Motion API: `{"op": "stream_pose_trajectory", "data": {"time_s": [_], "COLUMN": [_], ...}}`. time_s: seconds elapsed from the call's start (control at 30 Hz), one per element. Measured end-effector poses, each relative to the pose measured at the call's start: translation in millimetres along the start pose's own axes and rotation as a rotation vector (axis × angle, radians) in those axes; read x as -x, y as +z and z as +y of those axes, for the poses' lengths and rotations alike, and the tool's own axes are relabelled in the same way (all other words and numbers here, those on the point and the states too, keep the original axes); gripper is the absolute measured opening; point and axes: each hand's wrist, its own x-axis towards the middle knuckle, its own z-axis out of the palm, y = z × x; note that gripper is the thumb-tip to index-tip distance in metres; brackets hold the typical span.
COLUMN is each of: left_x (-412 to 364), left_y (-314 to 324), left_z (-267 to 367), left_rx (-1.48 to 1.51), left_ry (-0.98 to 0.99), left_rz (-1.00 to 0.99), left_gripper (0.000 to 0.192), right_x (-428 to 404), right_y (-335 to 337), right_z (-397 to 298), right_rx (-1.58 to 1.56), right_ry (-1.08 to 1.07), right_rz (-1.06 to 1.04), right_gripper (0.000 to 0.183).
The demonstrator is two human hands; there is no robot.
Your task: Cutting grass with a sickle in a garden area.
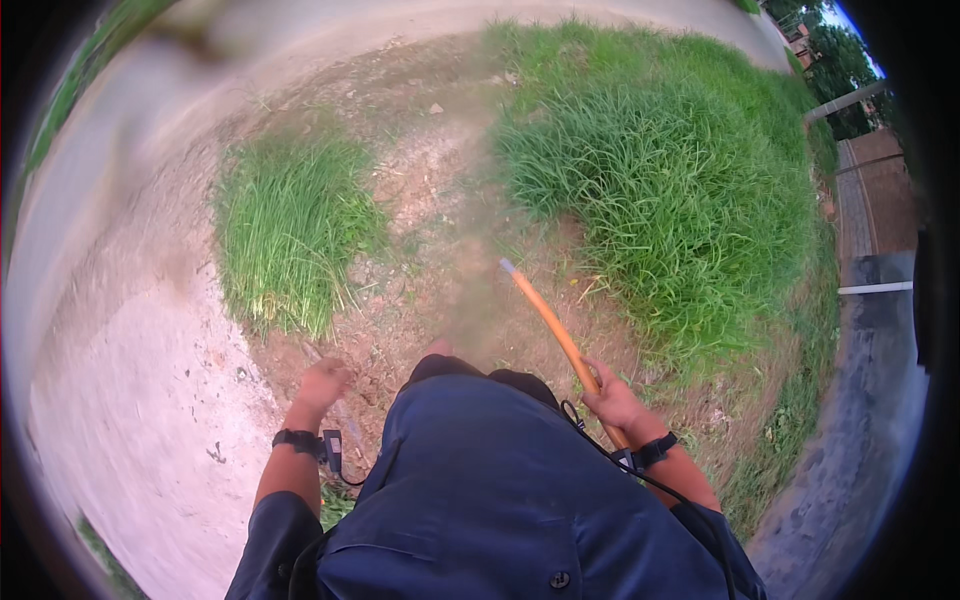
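My right hand (616, 401) is closed around an orange wooden-looking handle (551, 319). The handle slants up and to the left, ending in a short grey tip (507, 265) above bare soil; its lower end passes under my forearm. My left hand (325, 382) hangs over the soil at the left with its fingers curled; whether they hold anything is too blurred to tell. Beyond my left hand lies a bundle of long green grass (289, 232), its pale stalk ends towards me. A dense stand of tall grass (660, 187) grows ahead on the right.
Pale paved ground (150, 405) runs along the left and curves round the far side. Reddish soil (405, 300) with stones and grass scraps lies before my feet. At the right edge are a grey wall or channel (862, 420) and a white pipe (874, 288).
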Motion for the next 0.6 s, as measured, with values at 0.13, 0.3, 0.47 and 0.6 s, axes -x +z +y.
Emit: {"op": "stream_pose_trajectory", "data": {"time_s": [0.13,0.3,0.47,0.6], "left_x": [-4.3,-19.2,-21.0,-24.7], "left_y": [6.8,16.5,7.8,7.5], "left_z": [1.7,6.8,11.4,25.5], "left_rx": [-0.102,-0.162,-0.014,-0.07], "left_ry": [0.023,0.08,0.007,-0.004], "left_rz": [0.006,-0.072,-0.123,-0.162], "left_gripper": [0.041,0.045,0.048,0.045], "right_x": [-4.9,-2.3,-11.7,7.4], "right_y": [6.7,25.8,54.7,50.9], "right_z": [1.3,30.0,93.7,76.4], "right_rx": [0.12,-0.047,-0.228,-0.171], "right_ry": [0.233,0.343,0.422,0.438], "right_rz": [-0.038,-0.066,-0.05,-0.006], "right_gripper": [0.045,0.038,0.033,0.034]}}
